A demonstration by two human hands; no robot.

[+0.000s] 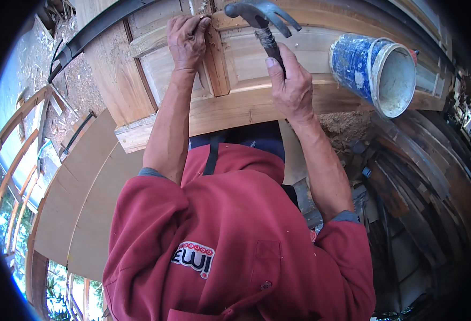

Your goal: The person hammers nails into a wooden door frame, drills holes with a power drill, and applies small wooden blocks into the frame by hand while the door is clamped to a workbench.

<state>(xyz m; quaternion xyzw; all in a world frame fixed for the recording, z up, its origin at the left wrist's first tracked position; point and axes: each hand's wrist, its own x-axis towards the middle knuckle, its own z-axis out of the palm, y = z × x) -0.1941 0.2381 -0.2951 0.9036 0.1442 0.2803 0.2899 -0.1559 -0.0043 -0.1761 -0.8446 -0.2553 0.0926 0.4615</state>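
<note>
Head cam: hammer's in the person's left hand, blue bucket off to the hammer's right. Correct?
Not quite: the hammer is in the person's right hand, not the left hand, as the head view shows. The blue bucket is to the hammer's right, as you said.

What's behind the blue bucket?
Parts of the wooden panel show around the bucket; the stretch directly behind it is covered. A red bit peeks out past its rim, mostly hidden and too small to identify.
</note>
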